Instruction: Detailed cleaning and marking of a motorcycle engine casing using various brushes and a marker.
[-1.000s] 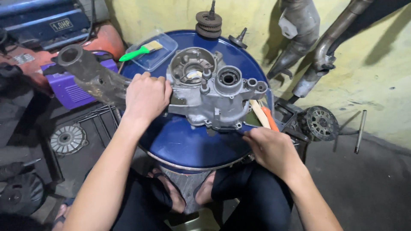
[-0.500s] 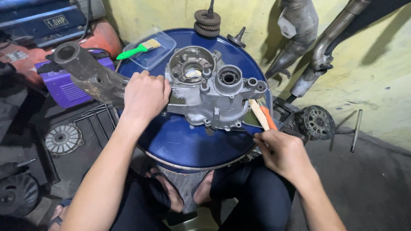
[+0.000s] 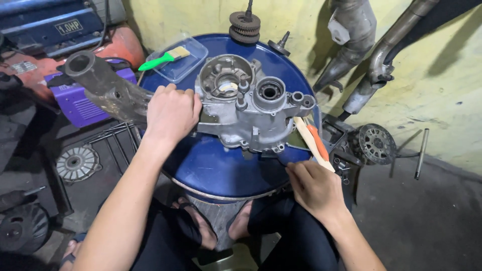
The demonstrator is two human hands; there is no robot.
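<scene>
1. Pressing down with the left hand (image 3: 170, 113), fingers curled and clamped over the left edge of the engine case (image 3: 246, 108).
2. Reaching with the right hand (image 3: 314, 188), fingers loosely bent, tips touching the near end of the wooden handle (image 3: 312, 143); not yet closed around it.
3. Lying flat on the blue drum (image 3: 216, 165), near its centre, long axis running left to right, open bores facing up.
4. Showing dull grey cast metal, ribbed, with round bearing holes; smooth painted drum lid beneath.
</scene>
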